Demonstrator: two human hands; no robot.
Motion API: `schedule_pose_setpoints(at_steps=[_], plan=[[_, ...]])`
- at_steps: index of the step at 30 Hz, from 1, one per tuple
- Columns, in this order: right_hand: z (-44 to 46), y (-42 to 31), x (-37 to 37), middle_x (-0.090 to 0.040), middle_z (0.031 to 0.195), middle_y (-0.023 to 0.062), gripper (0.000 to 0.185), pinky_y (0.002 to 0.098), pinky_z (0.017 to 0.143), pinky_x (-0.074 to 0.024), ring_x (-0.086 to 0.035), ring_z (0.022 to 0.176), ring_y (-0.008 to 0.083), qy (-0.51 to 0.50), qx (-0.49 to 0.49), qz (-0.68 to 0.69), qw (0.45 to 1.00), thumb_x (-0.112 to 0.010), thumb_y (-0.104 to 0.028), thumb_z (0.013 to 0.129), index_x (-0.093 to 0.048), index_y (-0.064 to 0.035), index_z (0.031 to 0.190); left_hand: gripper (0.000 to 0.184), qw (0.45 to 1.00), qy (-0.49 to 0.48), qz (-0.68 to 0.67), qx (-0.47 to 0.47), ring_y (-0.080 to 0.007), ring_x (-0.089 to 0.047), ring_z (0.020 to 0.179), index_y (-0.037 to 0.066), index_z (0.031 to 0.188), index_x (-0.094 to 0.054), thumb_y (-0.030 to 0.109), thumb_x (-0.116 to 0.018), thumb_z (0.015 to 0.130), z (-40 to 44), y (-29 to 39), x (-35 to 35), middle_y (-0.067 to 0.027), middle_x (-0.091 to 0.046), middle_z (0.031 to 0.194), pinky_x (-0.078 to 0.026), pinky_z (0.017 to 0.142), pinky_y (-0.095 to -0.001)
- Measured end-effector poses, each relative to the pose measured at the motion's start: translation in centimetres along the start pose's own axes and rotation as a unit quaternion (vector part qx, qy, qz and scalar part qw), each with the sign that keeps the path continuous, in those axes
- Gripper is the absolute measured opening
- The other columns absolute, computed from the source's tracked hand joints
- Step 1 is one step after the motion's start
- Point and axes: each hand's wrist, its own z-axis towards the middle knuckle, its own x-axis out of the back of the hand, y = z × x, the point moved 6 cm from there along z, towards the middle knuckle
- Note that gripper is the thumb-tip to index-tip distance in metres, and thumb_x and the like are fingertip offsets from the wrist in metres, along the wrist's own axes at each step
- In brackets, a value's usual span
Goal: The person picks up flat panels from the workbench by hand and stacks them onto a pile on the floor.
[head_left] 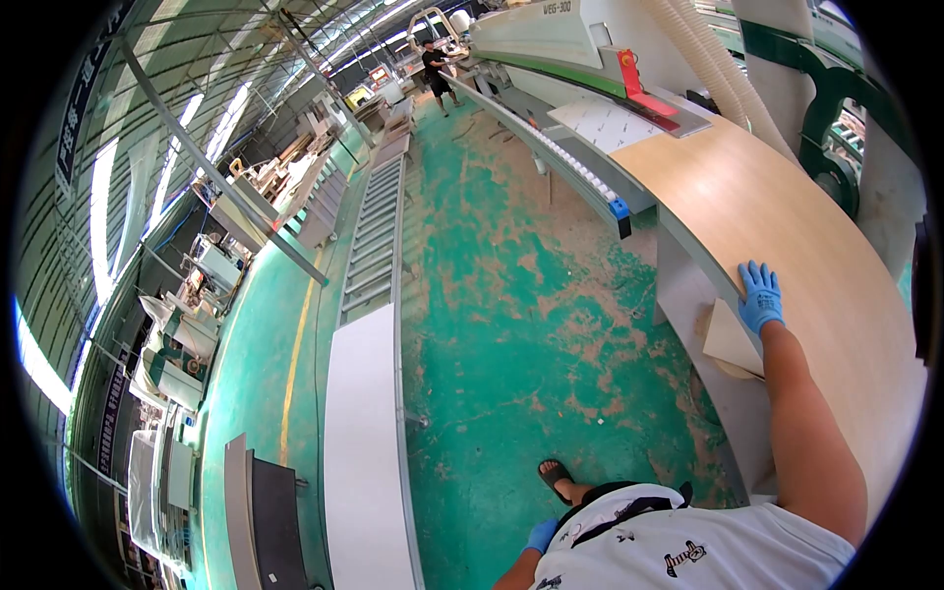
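Note:
My right hand (pixel 761 297), in a blue glove, lies flat on the near edge of a long light wood-grain board (pixel 836 265) with its fingers stretched out. The board rests on the bed of a large machine (pixel 551 34) and reaches up to a red part (pixel 639 88) on it. Low by my side is my left hand (pixel 540 536), also in a blue glove; its fingers are mostly hidden, so I cannot see whether it holds anything. Below my right hand, a pale loose piece (pixel 730 339) sits against the machine's side.
A roller conveyor (pixel 372 236) runs along the left, with a pale panel (pixel 364 442) on its near end. Dark panels (pixel 270 516) stand beyond it. A blue-ended rail (pixel 618 208) juts from the machine. Another person (pixel 438 74) stands far down the green floor (pixel 511 334).

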Motion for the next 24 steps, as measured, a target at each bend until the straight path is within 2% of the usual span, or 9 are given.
schedule_pose_setpoints(at_steps=[9,18,20,24], plan=[[0.04,0.01,-0.05,-0.029,0.156,0.012,0.074,0.05,0.12,-0.0164,-0.022,0.145,0.0366,-0.002,0.001,-0.002,1.0,-0.065,-0.023,0.083,-0.033,-0.0159,0.149,0.026,0.999,-0.012,-0.024,0.027,-0.04,-0.065,0.097,0.012,0.107,-0.066,0.027,-0.051,0.091,0.1,0.05,-0.2,-0.0202,-0.068,0.103,-0.052,0.08,-0.0479],[0.06,0.06,-0.12,-0.03,0.156,0.0122,0.073,0.05,0.119,-0.0163,-0.023,0.145,0.0366,0.0,0.001,0.001,1.0,-0.064,-0.023,0.083,-0.034,-0.016,0.149,0.027,1.0,0.012,-0.021,-0.001,-0.0411,-0.065,0.095,0.013,0.107,-0.066,0.028,-0.051,0.091,-0.33,0.58,0.7,-0.0212,-0.067,0.103,-0.052,0.079,-0.0486],[0.09,0.08,-0.17,-0.03,0.156,0.0122,0.073,0.05,0.119,-0.0163,-0.023,0.145,0.0365,-0.001,0.001,-0.003,1.0,-0.064,-0.023,0.083,-0.034,-0.016,0.149,0.025,0.999,-0.006,-0.046,0.013,-0.0442,-0.062,0.097,0.011,0.106,-0.061,0.028,-0.047,0.094,-0.36,0.48,0.56,-0.0246,-0.065,0.106,-0.049,0.082,-0.0511],[0.07,0.08,-0.15,-0.03,0.156,0.0123,0.073,0.0499,0.12,-0.0158,-0.022,0.145,0.0365,-0.001,0.002,0.002,1.0,-0.064,-0.023,0.083,-0.034,-0.016,0.149,0.026,0.999,-0.007,-0.041,0.021,-0.044,-0.062,0.098,0.011,0.107,-0.061,0.028,-0.047,0.094,-0.3,0.41,0.61,-0.0247,-0.065,0.106,-0.049,0.082,-0.051]])
